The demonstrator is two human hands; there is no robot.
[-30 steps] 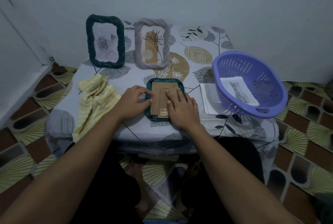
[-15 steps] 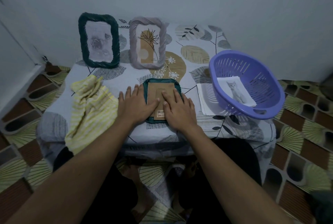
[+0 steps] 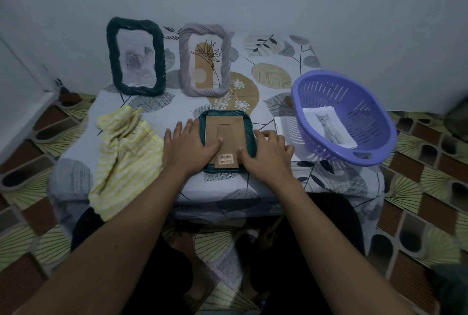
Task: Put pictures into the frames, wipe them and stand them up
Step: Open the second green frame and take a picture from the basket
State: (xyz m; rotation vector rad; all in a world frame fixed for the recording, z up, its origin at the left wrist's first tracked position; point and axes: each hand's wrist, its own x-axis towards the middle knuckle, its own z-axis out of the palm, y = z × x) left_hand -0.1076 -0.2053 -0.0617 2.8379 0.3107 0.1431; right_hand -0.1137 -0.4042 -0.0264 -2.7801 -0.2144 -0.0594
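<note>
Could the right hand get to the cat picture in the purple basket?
Probably yes: the basket lies open-topped just beside the right hand, and nothing covers the cat picture, though the hand must first let go of the face-down frame.

Three picture frames are showing: a dark green frame (image 3: pixel 136 56), a grey frame (image 3: pixel 205 60) and a teal frame (image 3: pixel 226 127). One yellow striped cloth (image 3: pixel 124 152) is lying there, one purple basket (image 3: pixel 354 102) is holding one cat picture (image 3: pixel 329 128), and one white sheet (image 3: pixel 286 127) is lying beside it. Two hands are working, the left hand (image 3: pixel 188 145) and the right hand (image 3: pixel 268 155).
</note>
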